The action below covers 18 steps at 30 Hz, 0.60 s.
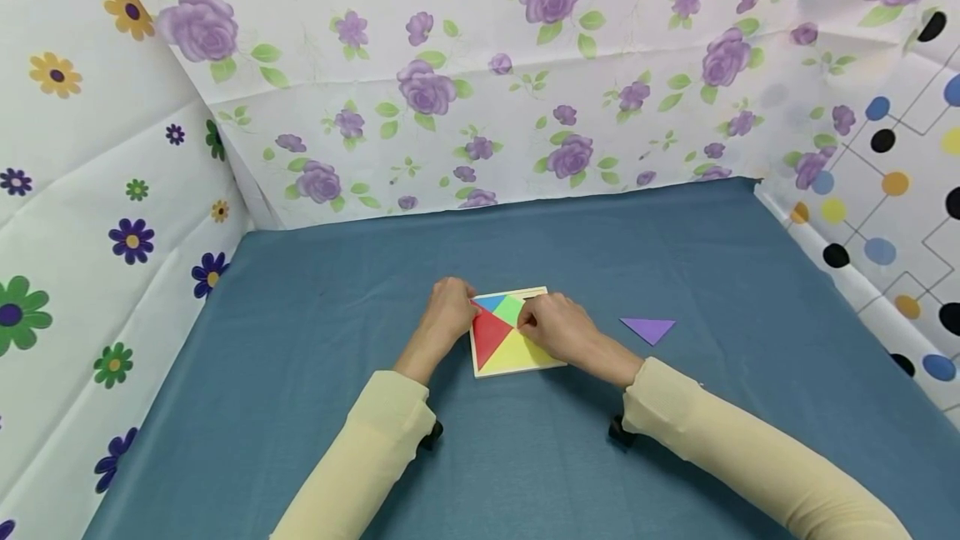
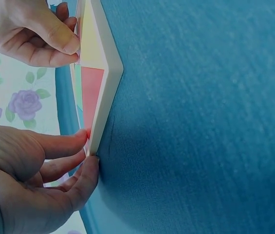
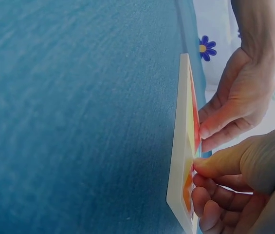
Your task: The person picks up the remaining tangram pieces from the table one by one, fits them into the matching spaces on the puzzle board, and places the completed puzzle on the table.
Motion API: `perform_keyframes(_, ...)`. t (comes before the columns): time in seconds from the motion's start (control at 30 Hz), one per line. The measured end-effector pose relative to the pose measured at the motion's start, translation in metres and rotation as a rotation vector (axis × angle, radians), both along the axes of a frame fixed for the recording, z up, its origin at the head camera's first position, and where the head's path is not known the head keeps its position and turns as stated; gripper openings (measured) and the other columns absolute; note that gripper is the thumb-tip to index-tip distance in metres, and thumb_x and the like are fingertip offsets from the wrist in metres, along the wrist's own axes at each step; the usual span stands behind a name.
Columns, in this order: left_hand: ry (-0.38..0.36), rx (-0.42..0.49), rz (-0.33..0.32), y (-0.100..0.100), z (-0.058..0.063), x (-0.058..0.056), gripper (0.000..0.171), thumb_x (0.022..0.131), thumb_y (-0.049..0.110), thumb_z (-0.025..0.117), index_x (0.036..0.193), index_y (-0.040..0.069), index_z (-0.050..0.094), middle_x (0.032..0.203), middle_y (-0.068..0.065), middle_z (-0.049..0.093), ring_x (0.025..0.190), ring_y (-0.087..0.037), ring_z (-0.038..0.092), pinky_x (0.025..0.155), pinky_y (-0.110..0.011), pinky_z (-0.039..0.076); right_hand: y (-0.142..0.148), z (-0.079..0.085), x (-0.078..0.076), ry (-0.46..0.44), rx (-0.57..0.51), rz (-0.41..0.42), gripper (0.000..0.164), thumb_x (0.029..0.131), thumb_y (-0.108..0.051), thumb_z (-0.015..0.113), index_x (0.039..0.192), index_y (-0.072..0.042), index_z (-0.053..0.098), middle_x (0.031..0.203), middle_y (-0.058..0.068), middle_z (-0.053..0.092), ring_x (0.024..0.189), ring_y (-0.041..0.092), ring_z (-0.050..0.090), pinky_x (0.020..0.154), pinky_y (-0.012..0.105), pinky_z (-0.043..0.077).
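A shallow wooden tangram tray (image 1: 517, 372) lies on the cloth, holding a red triangle (image 1: 491, 338), a yellow triangle (image 1: 519, 354), a green square (image 1: 510, 310) and a blue piece (image 1: 489, 302). My left hand (image 1: 447, 311) grips the tray's left edge, thumb above and fingers at its side. Over the tray's right part, my right hand (image 1: 562, 327) has curled fingers and pinches a tangram piece mostly hidden by its fingertips. An orange piece (image 3: 188, 187) shows beside that thumb in the right wrist view. Off the tray, a purple triangle (image 1: 648, 329) lies to the right.
Blue cloth (image 1: 337, 298) covers the table. A flowered sheet (image 1: 480, 90) hangs behind it, with patterned sheets along the left (image 1: 75, 190) and right (image 1: 870, 215) sides. Black wrist straps show below both cream sleeves (image 1: 367, 448).
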State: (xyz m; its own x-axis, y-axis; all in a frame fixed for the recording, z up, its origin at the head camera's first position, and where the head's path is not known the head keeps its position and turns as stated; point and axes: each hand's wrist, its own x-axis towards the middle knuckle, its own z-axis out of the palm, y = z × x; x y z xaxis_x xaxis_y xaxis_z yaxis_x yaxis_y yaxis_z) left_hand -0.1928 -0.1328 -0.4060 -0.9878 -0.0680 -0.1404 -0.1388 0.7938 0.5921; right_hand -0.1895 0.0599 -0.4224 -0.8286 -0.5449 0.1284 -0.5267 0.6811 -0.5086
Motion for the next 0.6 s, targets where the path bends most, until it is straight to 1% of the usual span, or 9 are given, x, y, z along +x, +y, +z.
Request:
perform_keyframes(0.13,-0.002,0.012,0.003,0.0004,-0.0006,0.0001,0.029,0.097,0.001,0.07,0.125,-0.005,0.072,0.13,-0.02,0.063,0.12,-0.034,0.06,0.09,-0.042,0.057,0.0001,-0.001,0.0004,0.003,0.004,-0.004,0.013,0.094,-0.002,0.071,0.087,-0.009,0.079,0.082,-0.001,0.071,0.066,0.009,0.057,0.058,0.028,0.048)
perform_keyframes(0.43,-0.004,-0.002,0.003,0.0004,0.0002,-0.0009,0.028,0.096,0.003,0.071,0.123,-0.005,0.073,0.128,-0.02,0.065,0.118,-0.033,0.062,0.091,-0.042,0.057,0.0005,-0.0003,0.0031,0.017,0.013,-0.041,0.006,0.093,-0.008,0.076,0.089,-0.01,0.08,0.083,-0.001,0.071,0.069,0.01,0.059,0.061,0.03,0.051)
perform_keyframes(0.6,-0.007,0.008,0.007,0.0003,-0.0005,-0.0011,0.029,0.097,0.003,0.071,0.124,-0.004,0.072,0.128,-0.02,0.065,0.117,-0.034,0.062,0.09,-0.043,0.057,0.0075,0.0007,0.0035,0.036,-0.002,-0.046,0.007,0.093,-0.007,0.074,0.092,-0.008,0.081,0.085,0.001,0.071,0.07,0.011,0.058,0.061,0.03,0.051)
